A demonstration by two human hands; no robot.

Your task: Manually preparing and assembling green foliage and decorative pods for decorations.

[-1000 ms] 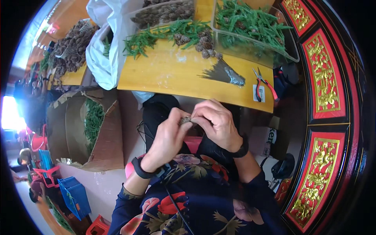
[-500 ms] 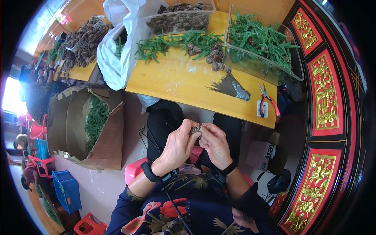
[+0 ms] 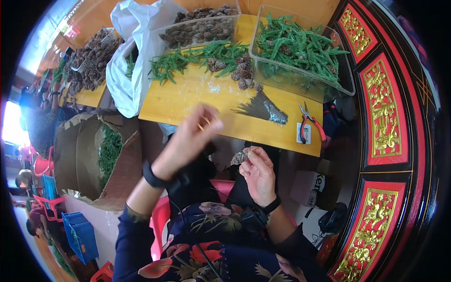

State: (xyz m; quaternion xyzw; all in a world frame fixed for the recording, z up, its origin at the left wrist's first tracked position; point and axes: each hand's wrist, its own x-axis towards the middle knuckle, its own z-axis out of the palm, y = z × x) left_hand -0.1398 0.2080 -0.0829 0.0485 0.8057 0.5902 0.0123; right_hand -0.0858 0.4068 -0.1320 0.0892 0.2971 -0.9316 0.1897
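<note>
My right hand (image 3: 257, 171) is shut on a small brown pine cone (image 3: 239, 157) with a thin wire sticking up from it, held over my lap. My left hand (image 3: 190, 136) is raised and blurred above the near edge of the yellow table (image 3: 197, 101), fingers apart, with nothing clearly in it. A bundle of thin dark wires (image 3: 260, 108) lies on the table just beyond my hands. A loose pile of pine cones (image 3: 239, 70) and green sprigs (image 3: 188, 56) lies farther back.
Red-handled pliers (image 3: 310, 124) lie at the table's right edge. A clear bin of green sprigs (image 3: 300, 47) stands back right, a bin of cones (image 3: 202, 21) behind, a white bag (image 3: 129, 61) left. An open cardboard box with greens (image 3: 101, 155) sits on the floor left.
My hands were together working the cone over my lap. My left hand has let go and moved up and left toward the table; my right hand keeps the cone.
</note>
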